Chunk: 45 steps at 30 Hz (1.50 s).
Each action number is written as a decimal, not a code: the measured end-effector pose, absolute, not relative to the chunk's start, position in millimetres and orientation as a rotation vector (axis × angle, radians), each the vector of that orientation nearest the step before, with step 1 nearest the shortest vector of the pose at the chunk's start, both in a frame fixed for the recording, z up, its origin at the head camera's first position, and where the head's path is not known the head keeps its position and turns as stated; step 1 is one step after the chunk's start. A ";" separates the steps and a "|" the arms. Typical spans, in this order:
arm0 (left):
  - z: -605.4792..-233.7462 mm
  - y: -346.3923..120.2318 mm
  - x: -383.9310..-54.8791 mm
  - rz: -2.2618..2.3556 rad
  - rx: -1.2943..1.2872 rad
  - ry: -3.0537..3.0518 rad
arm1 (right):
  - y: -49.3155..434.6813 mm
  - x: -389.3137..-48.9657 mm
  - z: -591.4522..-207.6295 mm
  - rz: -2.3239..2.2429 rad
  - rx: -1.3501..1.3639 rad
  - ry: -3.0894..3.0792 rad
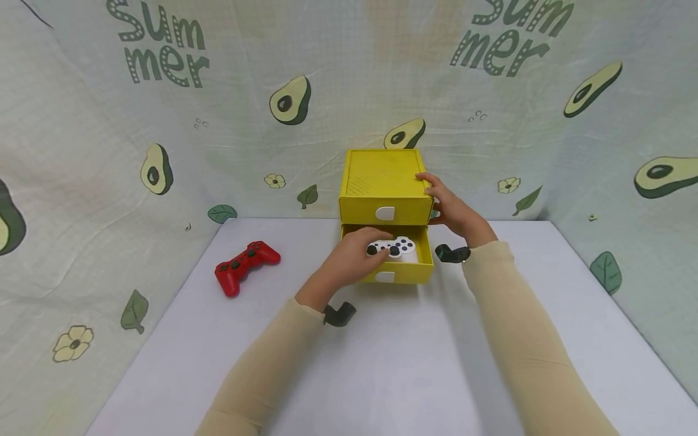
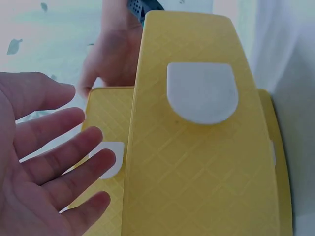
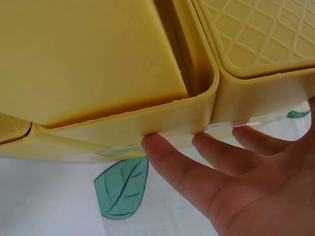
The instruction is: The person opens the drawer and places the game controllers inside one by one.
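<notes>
A small yellow drawer cabinet (image 1: 382, 175) stands at the back of the table with its lower drawer (image 1: 409, 274) pulled out. In that drawer lies a white game controller (image 1: 404, 244) with dark buttons and sticks. My left hand (image 1: 355, 257) reaches over the drawer's left side, thumb close to the controller; contact is unclear. The left wrist view has that hand's fingers (image 2: 74, 162) spread, holding nothing, beside the drawer front with its white pull tab (image 2: 203, 93). With fingertips (image 3: 157, 147) against the cabinet's right side, my right hand (image 1: 457, 212) steadies it.
A red game controller (image 1: 242, 266) lies on the white table (image 1: 398, 357), left of the cabinet. Behind and along both sides hangs a pale cloth (image 1: 234, 121) printed with avocados, leaves and lettering. A dark wrist camera (image 1: 340, 314) sits below the left hand.
</notes>
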<state>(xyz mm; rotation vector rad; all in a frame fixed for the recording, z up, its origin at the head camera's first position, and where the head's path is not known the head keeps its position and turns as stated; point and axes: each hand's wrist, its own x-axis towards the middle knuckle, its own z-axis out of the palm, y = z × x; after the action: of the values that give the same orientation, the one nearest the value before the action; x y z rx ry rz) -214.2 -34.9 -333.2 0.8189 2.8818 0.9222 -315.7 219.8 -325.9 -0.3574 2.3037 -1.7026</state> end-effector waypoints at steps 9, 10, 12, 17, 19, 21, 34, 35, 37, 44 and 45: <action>-334.9 -37.4 -199.6 1.007 0.889 2.901 | 218.3 -317.6 -326.8 -1.717 -0.340 2.294; -335.4 -37.7 -198.4 1.027 0.886 2.894 | 218.1 -317.8 -326.7 -1.718 -0.335 2.293; -336.7 -38.4 -196.2 1.060 0.871 2.883 | 218.2 -318.0 -326.7 -1.715 -0.327 2.297; -340.4 -39.8 -191.7 1.129 0.850 2.888 | 218.9 -317.1 -325.4 -1.698 -0.322 2.299; -341.7 -40.4 -190.3 1.174 0.850 2.887 | 218.4 -314.3 -323.1 -1.697 -0.326 2.292; -342.4 -40.8 -189.0 1.211 0.833 2.883 | 218.7 -314.5 -323.8 -1.697 -0.331 2.292; -345.4 -44.1 -183.8 1.256 0.785 2.847 | 219.1 -319.5 -334.1 -1.743 -0.329 2.298; -346.3 -44.2 -183.8 1.254 0.798 2.845 | 218.8 -319.4 -334.3 -1.744 -0.335 2.298; -347.6 -44.2 -183.4 1.252 0.814 2.840 | 218.3 -319.1 -334.4 -1.747 -0.343 2.300; -349.6 -43.2 -181.2 1.225 0.824 2.838 | 218.7 -317.8 -332.6 -1.744 -0.359 2.311; -350.0 -43.0 -180.9 1.225 0.827 2.832 | 218.8 -317.3 -332.2 -1.747 -0.356 2.311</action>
<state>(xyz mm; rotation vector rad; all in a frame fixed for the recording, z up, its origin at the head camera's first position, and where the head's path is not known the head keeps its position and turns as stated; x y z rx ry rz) -180.9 -43.0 -350.0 0.8266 2.8323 1.2249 -317.3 218.8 -332.2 -0.3558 2.3113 -1.7469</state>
